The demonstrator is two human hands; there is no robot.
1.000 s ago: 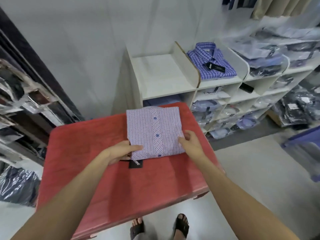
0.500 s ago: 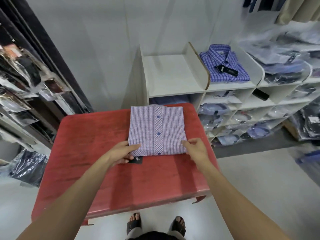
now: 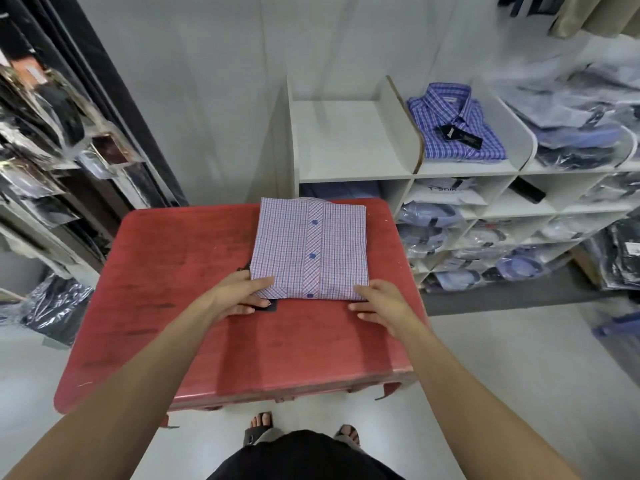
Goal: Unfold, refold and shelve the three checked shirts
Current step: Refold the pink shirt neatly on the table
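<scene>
red table [image 3: 173, 323] holds folded shirt [image 3: 308, 247], left hand [image 3: 235, 296] and right hand [image 3: 381, 303] at its near edge.

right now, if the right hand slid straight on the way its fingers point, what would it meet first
The right hand points left along the near edge of the folded pink-and-blue checked shirt; first it would likely meet the left hand, at the shirt's other corner.

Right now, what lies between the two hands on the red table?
The head view shows the folded checked shirt's near edge between left hand and right hand, on the red table.
</scene>
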